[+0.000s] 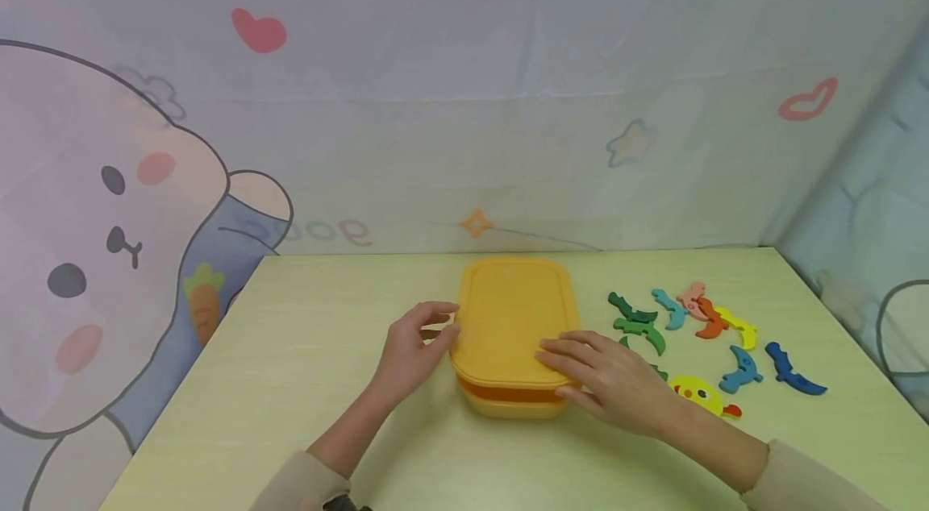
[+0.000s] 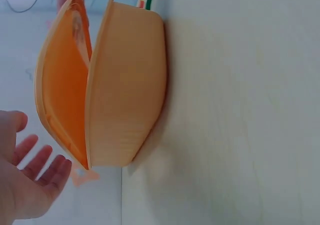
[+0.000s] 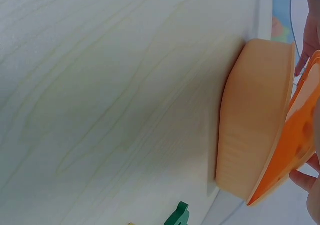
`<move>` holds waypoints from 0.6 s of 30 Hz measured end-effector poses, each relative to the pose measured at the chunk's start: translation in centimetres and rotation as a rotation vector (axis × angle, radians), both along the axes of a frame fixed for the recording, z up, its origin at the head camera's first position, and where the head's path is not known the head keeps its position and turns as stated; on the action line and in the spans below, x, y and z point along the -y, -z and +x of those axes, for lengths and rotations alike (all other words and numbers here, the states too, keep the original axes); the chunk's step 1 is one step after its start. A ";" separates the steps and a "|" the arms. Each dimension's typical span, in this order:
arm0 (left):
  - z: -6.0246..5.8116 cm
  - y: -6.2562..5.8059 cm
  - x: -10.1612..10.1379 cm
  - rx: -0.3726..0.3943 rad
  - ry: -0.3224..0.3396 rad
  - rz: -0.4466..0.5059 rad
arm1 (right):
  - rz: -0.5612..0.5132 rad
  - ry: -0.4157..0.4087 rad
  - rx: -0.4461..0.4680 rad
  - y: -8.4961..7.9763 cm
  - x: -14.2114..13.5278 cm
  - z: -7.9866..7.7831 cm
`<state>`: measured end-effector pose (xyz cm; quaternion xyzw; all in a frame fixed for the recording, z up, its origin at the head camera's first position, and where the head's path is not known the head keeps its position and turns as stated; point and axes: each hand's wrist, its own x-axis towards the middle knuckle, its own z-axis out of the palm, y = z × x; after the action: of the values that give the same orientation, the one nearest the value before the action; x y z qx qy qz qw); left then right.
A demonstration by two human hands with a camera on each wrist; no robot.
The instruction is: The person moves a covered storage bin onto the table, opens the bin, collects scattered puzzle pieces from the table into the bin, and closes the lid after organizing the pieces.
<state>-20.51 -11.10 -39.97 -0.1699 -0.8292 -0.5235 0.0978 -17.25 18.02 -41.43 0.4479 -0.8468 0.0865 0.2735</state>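
Observation:
A yellow-orange plastic box (image 1: 517,409) stands on the table with its lid (image 1: 511,321) tilted over it. In both wrist views a gap shows between the lid and the box (image 2: 127,85), wider on the side nearest the person. My right hand (image 1: 617,382) pinches the lid's near right edge, fingers on top and thumb underneath. Beside the lid's left edge is my left hand (image 1: 414,350), its fingers loosely bent. The left wrist view shows this left hand (image 2: 30,180) apart from the lid, holding nothing. What the box contains is hidden.
Right of the box lie several small coloured curved toy pieces, among them a dark blue one (image 1: 794,372), a light blue one (image 1: 742,371) and a green one (image 1: 642,331). A yellow chick-face piece (image 1: 697,393) lies partly behind the right forearm. A printed cloth (image 1: 450,92) hangs behind the table.

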 end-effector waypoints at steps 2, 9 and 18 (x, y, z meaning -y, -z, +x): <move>-0.3 -0.1 -0.1 0.087 -0.046 0.029 | 0.003 0.003 0.004 0.0 0.0 0.0; -1.3 -0.1 -0.1 0.310 -0.116 0.133 | -0.009 -0.008 -0.010 0.1 0.0 0.0; -2.2 0.5 0.1 0.520 -0.069 0.270 | -0.011 -0.015 -0.025 0.1 0.0 0.1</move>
<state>-22.69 -11.15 -40.45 0.0127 -0.7545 -0.6515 -0.0783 -17.10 18.06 -41.49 0.4538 -0.8394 0.0875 0.2861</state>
